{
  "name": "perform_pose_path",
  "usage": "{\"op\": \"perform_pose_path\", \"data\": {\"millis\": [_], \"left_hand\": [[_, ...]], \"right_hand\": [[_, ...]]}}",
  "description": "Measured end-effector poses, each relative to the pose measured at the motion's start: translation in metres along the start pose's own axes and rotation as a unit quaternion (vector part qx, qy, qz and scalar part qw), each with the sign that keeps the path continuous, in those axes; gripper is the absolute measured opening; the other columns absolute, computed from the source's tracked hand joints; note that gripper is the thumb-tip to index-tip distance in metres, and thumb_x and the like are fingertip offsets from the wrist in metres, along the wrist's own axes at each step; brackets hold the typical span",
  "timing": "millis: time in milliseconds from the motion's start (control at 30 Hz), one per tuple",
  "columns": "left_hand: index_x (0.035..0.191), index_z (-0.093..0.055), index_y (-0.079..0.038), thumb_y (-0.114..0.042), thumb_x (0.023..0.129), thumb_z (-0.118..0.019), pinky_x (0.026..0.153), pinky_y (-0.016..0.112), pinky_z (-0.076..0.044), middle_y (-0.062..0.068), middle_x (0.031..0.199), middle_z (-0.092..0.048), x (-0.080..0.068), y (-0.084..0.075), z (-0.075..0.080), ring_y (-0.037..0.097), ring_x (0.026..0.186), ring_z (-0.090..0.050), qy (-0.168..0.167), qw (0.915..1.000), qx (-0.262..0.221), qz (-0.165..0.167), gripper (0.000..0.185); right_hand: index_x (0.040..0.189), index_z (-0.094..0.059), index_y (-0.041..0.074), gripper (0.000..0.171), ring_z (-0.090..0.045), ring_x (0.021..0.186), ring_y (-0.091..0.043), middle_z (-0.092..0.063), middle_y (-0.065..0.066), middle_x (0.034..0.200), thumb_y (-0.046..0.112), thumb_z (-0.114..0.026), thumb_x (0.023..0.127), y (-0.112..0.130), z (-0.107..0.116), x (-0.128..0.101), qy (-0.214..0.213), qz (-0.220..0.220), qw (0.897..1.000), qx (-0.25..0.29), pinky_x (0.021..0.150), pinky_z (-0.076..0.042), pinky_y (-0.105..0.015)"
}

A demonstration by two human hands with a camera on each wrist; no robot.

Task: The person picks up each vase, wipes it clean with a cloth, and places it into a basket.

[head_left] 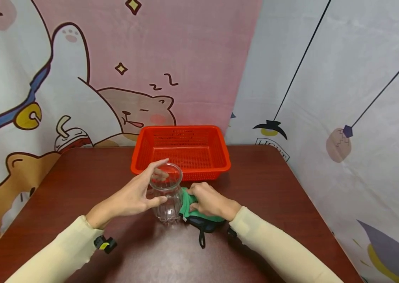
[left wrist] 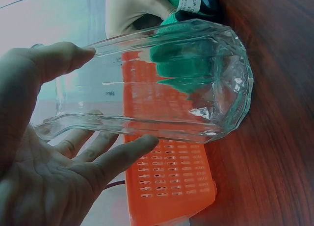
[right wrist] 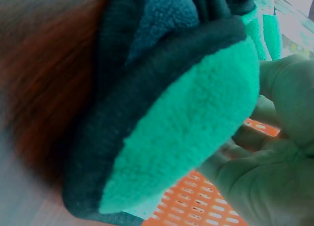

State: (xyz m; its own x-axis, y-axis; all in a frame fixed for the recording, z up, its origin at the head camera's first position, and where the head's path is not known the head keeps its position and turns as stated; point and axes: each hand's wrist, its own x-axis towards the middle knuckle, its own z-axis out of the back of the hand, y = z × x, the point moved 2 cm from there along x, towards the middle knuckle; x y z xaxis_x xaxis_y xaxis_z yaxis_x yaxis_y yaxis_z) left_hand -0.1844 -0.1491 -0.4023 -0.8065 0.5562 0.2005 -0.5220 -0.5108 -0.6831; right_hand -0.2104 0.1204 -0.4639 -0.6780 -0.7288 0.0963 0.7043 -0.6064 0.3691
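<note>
Glass jar (head_left: 166, 193) stands upright on the desk (head_left: 277, 188), near the middle, just at 6 o'clock from the orange basket (head_left: 181, 151). Your left hand (head_left: 133, 196) wraps it from the 9 o'clock side: the fingers (head_left: 157, 165) curl over the rim at the top and the thumb presses against the ribbed wall lower down, so the jar is gripped between them. In the left wrist view the same jar (left wrist: 167, 86) lies across the frame with your thumb on one side of it and your other fingers (left wrist: 122, 155) on the opposite side, and the basket (left wrist: 169, 182) shows through and past the clear glass. Your right hand (head_left: 208, 202) sits at 3 o'clock of the jar, touching or just beside its wall, with the fingers curled tight round a green cloth (head_left: 189, 206) that has a dark edge and a small dark loop trailing toward you on the desk. In the right wrist view the cloth (right wrist: 181, 123) fills most of the frame, folded, its fluffy green face outward and the dark layers behind it, pinched by your right-hand fingers (right wrist: 282, 88) at 3 o'clock. Whether the cloth is actually pressing on the glass you cannot tell from these views. Cartoon-printed curtains (head_left: 79, 78) hang behind the desk.
</note>
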Motion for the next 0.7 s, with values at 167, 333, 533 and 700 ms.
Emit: {"op": "perform_pose_path", "data": {"millis": [167, 333, 533, 700], "left_hand": [[0.183, -0.023, -0.029, -0.015, 0.096, -0.097, 0.113, 0.053, -0.066, 0.01, 0.155, -0.069, 0.0005, 0.0004, -0.0004, 0.028, 0.143, -0.07, 0.0, 1.0, -0.002, 0.001, 0.116], [0.183, -0.023, -0.029, -0.016, 0.097, -0.097, 0.113, 0.053, -0.066, 0.01, 0.155, -0.069, -0.0002, 0.0009, -0.0006, 0.029, 0.143, -0.071, 0.004, 1.0, -0.004, 0.002, 0.115], [0.183, -0.022, -0.028, -0.014, 0.096, -0.097, 0.112, 0.056, -0.068, 0.011, 0.155, -0.068, -0.0007, -0.0002, 0.0012, 0.031, 0.143, -0.071, 0.004, 1.0, -0.008, 0.0, 0.115], [0.182, -0.023, -0.028, -0.013, 0.096, -0.096, 0.111, 0.058, -0.068, 0.012, 0.155, -0.069, 0.0, -0.0006, 0.0015, 0.032, 0.143, -0.07, 0.005, 0.9999, -0.01, 0.001, 0.115]], "right_hand": [[0.105, -0.082, 0.018, 0.016, -0.048, 0.071, -0.003, -0.063, 0.007, 0.079, 0.018, -0.096, 0.098, -0.0028, -0.0003, 0.0014, 0.012, -0.028, 0.998, 0.056, 0.068, -0.041, -0.02], [0.114, -0.084, 0.015, 0.02, -0.048, 0.069, -0.002, -0.062, 0.009, 0.079, 0.015, -0.096, 0.098, -0.0042, -0.001, 0.001, 0.013, -0.047, 0.995, 0.087, 0.07, -0.045, -0.021], [0.14, -0.082, 0.005, 0.046, -0.057, 0.078, -0.005, -0.087, -0.002, 0.118, 0.015, -0.096, 0.098, -0.0062, -0.0009, 0.0, 0.003, -0.064, 0.993, 0.096, 0.082, -0.055, -0.024], [0.142, -0.081, 0.002, 0.049, -0.066, 0.095, -0.009, -0.086, -0.007, 0.133, 0.016, -0.097, 0.097, -0.006, -0.0003, -0.0026, -0.012, -0.066, 0.993, 0.097, 0.093, -0.06, -0.027]]}}
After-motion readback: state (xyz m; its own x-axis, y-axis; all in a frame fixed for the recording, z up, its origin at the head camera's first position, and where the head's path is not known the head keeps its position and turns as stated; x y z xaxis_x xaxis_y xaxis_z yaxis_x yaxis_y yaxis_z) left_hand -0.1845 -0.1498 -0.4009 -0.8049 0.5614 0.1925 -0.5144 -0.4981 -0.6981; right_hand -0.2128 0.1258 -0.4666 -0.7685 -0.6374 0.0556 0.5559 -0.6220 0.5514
